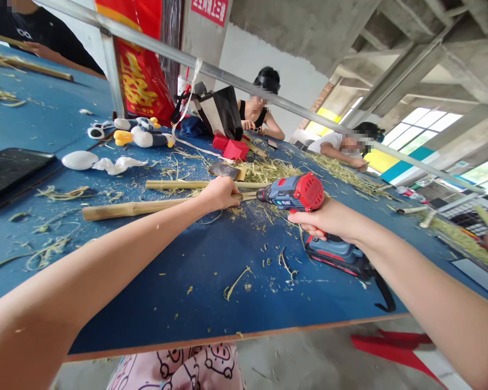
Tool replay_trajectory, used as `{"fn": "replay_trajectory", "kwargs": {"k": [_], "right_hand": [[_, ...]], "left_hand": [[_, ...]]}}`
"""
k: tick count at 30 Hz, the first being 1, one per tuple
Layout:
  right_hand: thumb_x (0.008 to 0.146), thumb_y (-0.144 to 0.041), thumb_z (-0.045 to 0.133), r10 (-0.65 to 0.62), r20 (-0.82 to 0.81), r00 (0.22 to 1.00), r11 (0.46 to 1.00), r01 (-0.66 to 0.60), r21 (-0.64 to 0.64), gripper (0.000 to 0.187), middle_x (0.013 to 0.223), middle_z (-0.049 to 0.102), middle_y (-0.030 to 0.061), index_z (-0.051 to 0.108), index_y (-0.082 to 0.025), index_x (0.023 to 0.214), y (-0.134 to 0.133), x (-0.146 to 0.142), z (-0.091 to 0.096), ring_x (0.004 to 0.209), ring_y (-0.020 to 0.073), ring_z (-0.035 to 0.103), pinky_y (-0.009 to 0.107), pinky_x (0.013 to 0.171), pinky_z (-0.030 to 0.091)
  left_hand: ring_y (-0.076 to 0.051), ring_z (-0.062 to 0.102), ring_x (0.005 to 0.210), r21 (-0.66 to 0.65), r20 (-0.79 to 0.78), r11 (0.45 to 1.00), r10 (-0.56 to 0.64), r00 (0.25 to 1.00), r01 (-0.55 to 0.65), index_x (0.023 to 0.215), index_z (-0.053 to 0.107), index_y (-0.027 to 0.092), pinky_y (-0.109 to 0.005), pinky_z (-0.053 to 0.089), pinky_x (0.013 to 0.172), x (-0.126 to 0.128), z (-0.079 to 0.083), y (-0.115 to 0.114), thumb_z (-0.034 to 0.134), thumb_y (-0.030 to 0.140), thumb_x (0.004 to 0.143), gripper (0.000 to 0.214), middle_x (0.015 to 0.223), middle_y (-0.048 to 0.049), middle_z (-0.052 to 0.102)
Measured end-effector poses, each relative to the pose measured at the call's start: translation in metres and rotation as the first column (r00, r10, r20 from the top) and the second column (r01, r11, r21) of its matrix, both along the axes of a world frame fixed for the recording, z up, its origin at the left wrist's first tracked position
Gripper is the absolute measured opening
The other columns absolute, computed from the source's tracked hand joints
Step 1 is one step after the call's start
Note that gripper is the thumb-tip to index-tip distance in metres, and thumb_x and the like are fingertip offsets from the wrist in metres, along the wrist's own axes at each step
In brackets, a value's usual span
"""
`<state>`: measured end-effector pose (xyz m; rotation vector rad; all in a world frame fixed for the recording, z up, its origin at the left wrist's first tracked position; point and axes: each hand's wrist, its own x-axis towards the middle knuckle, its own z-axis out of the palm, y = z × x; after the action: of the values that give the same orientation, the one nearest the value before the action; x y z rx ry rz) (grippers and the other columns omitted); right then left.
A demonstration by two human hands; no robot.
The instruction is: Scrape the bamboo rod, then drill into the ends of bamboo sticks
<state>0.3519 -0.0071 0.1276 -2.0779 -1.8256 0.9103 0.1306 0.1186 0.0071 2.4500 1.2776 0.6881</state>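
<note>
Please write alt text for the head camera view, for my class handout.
The left hand grips a bamboo pole while the right hand holds a red-and-blue cordless drill at its end, above a blue table strewn with shavings. Two seated people are across the table.

A pale bamboo pole (134, 208) lies level, left of a red-and-blue cordless drill (295, 192), its end just beside the drill's chuck.

Bare concrete ceiling beams (394, 76) above bright windows (423, 127)
</note>
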Motion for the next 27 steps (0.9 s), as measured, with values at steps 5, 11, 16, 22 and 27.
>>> {"fn": "replay_trajectory", "kwargs": {"k": [5,11,16,22,27], "right_hand": [[0.076,-0.023,0.072,-0.020,0.036,0.999,1.000,0.019,0.010,0.035,0.039,0.043,-0.0056,0.044,-0.023,0.055,0.0025,-0.0040,-0.0023,0.034,0.0078,0.036,0.023,0.036,0.031],[0.076,-0.025,0.071,0.058,0.119,0.991,0.997,-0.065,0.050,0.033,0.041,0.045,-0.0047,0.045,-0.023,0.055,0.0028,-0.0029,-0.0055,0.033,0.0087,0.038,0.024,0.037,0.032],[0.077,-0.026,0.071,0.021,0.112,0.993,0.998,-0.027,0.056,0.035,0.040,0.044,-0.0048,0.044,-0.024,0.055,-0.0004,0.0013,-0.0032,0.034,0.0100,0.039,0.026,0.039,0.034],[0.076,-0.027,0.072,0.040,0.082,0.996,0.999,-0.042,0.026,0.033,0.040,0.046,-0.0050,0.045,-0.024,0.057,0.0029,0.0008,-0.0031,0.034,0.0099,0.039,0.026,0.038,0.034],[0.078,-0.028,0.070,0.087,0.121,0.989,0.994,-0.094,0.051,0.033,0.042,0.046,-0.0045,0.044,-0.024,0.057,0.0036,0.0037,-0.0070,0.035,0.0102,0.039,0.026,0.039,0.033]], "left_hand": [[-0.021,0.066,0.071,0.002,0.002,1.000,0.012,1.000,-0.012,0.095,0.085,0.020,-0.030,0.044,0.067,0.0008,-0.0020,-0.0004,0.076,0.033,0.073,0.027,0.077,-0.0063,0.076],[-0.020,0.064,0.070,-0.015,0.002,1.000,0.025,1.000,-0.025,0.094,0.085,0.021,-0.030,0.043,0.066,0.0006,0.0010,-0.0024,0.074,0.036,0.075,0.027,0.074,-0.0064,0.075],[-0.018,0.062,0.065,-0.024,0.005,1.000,0.009,1.000,-0.008,0.093,0.086,0.021,-0.029,0.042,0.064,-0.0018,0.0038,-0.0037,0.072,0.036,0.078,0.026,0.069,-0.0061,0.073],[-0.019,0.063,0.067,-0.028,0.007,1.000,0.014,1.000,-0.013,0.094,0.086,0.021,-0.030,0.041,0.063,-0.0007,0.0002,-0.0037,0.069,0.036,0.078,0.027,0.075,-0.0076,0.076],[-0.019,0.063,0.068,-0.031,0.006,1.000,0.008,1.000,-0.007,0.092,0.086,0.021,-0.030,0.042,0.063,-0.0007,-0.0013,-0.0029,0.069,0.037,0.078,0.027,0.073,-0.0081,0.075]]}}
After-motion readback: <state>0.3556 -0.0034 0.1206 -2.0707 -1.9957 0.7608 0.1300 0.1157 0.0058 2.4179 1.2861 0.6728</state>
